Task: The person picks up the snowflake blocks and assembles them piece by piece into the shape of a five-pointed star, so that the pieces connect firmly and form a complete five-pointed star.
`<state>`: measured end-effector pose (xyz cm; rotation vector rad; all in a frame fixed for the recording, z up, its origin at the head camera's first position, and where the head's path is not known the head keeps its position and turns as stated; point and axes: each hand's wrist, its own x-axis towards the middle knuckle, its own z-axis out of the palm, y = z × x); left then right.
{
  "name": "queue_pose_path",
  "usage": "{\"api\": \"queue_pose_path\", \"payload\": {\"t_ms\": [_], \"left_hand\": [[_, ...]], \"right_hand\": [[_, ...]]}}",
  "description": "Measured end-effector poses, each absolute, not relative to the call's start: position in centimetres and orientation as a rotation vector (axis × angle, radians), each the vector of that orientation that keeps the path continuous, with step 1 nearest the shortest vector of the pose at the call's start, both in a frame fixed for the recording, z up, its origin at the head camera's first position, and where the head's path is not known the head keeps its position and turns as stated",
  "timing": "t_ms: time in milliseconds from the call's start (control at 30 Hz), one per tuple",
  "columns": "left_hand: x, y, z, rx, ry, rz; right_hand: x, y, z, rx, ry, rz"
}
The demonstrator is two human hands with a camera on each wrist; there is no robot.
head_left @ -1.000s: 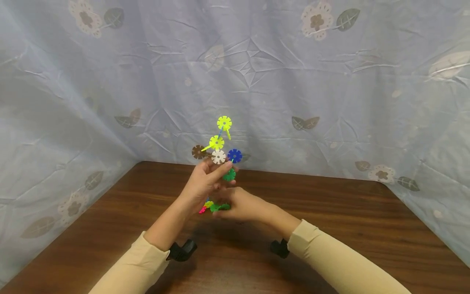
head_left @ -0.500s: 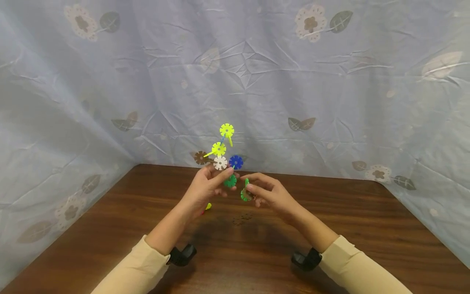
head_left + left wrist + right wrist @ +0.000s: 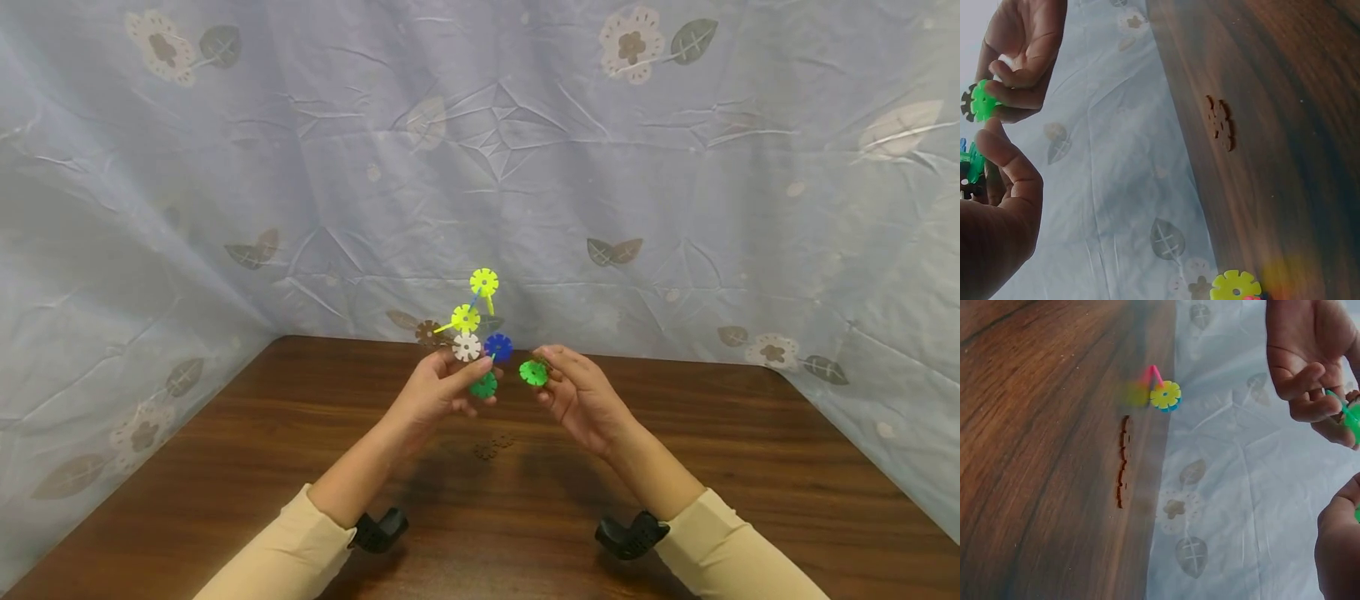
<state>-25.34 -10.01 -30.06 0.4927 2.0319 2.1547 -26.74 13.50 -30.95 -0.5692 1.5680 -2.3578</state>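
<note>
Your left hand [image 3: 429, 402] holds the joined discs [image 3: 467, 347]; to its right, apart, your right hand [image 3: 591, 404] holds a disc piece [image 3: 533, 372]. Below, between both hands, more discs [image 3: 485, 452] lie on the table [image 3: 480, 525], another cluster [image 3: 1165, 395] to their left. The curtain [image 3: 495, 217] hangs behind.

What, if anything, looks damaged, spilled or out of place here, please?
Nothing stands out. The left hand holds linked notched discs and the right hand a green notched disc, while brown notched discs lie on the wooden table; none looks broken.
</note>
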Motion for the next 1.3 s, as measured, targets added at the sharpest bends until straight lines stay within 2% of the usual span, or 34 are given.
{"api": "queue_pose_path", "payload": {"t_ms": [800,1300], "left_hand": [[-25.3,-9.7,-31.0,0.57,2.086,2.087],[-25.4,-9.4,-31.0,0.562,2.139,2.08]], "right_hand": [[-25.8,13.4,-29.1,-0.375,1.448,-2.476],[-25.7,14.1,-28.9,-0.457,1.512,-2.396]]}}
